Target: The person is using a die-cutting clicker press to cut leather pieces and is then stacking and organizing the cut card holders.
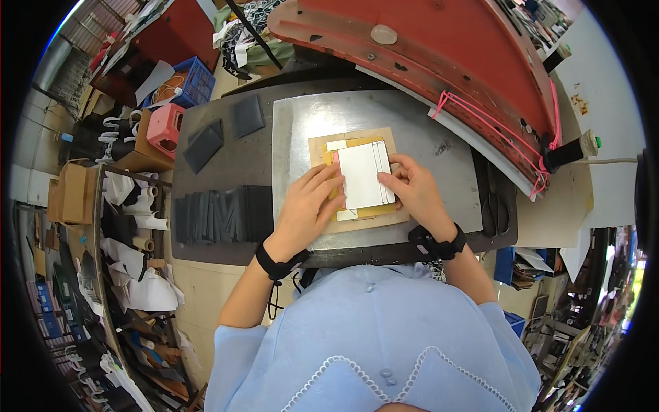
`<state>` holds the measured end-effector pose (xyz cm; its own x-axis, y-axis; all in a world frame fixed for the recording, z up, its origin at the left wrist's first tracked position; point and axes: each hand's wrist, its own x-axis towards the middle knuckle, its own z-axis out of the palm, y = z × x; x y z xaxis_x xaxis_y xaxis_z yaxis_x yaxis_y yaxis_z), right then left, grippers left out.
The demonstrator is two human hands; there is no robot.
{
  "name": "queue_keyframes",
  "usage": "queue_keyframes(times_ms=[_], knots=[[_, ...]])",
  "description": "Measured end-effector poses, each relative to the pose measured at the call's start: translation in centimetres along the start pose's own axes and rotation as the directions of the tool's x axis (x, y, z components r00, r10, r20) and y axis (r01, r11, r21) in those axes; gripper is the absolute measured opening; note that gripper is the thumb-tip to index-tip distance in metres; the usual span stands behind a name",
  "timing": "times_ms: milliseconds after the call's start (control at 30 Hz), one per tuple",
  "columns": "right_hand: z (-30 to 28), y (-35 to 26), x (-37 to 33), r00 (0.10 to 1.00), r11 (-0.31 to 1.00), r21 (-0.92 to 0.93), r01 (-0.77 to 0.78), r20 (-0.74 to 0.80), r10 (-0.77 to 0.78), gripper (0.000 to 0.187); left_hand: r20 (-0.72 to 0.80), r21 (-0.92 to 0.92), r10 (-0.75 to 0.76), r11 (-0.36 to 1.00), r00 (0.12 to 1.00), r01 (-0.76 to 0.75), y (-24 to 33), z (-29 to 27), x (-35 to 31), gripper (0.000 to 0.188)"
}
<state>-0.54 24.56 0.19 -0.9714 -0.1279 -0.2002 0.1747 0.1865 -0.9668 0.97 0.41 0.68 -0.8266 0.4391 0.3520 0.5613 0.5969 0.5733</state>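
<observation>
A white rectangular card point(358, 175) with dark lines along its right side lies on a yellow-faced, tan board point(319, 147). Under the board is a shiny metal plate point(292, 123) on the dark worktable. My left hand point(307, 206) rests along the card's left edge, its fingers stretched out and lying flat. At the right edge, the thumb of my right hand point(417, 191) presses on the card while the curled fingers sit beside it, gripping that edge. Left of the plate, a row of overlapping black flat pieces point(223, 214) lies on the table.
More black pieces point(202, 145) lie farther back on the left. A large red machine arm point(412, 55), with pink cord point(480, 123) on it, slants over the far right. Scissors point(491, 209) lie at the table's right end. Beyond the left edge stand a red stool point(165, 129) and a blue crate point(195, 82).
</observation>
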Motion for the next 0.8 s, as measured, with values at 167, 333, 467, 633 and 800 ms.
queue_keyframes(times_ms=[167,333,467,633,800], knots=[[0.2,0.7,0.3,0.999,0.998,0.049,0.024,-0.023,-0.023,0.038,0.028,0.030,0.004,1.000,1.000,-0.004,-0.3,0.0,0.1,0.034],[0.1,-0.5,0.1,0.996,0.984,0.156,-0.086,0.003,0.086,0.037,0.028,-0.049,-0.069,0.996,0.997,0.070,-0.4,-0.4,-0.3,0.034],[0.9,-0.1,0.1,0.998,0.999,-0.005,0.052,-0.040,-0.052,0.037,-0.014,-0.023,-0.016,1.000,1.000,0.016,-0.6,-0.3,-0.2,0.035],[1.3,0.1,-0.2,0.987,0.951,-0.299,0.084,-0.109,-0.122,0.040,0.046,0.042,0.012,0.999,0.999,-0.014,-0.4,0.1,0.1,0.039],[1.1,-0.2,-0.8,0.983,0.920,-0.383,0.087,-0.117,-0.141,0.040,0.068,0.098,0.013,0.995,0.998,-0.019,-0.6,0.4,-0.3,0.042]])
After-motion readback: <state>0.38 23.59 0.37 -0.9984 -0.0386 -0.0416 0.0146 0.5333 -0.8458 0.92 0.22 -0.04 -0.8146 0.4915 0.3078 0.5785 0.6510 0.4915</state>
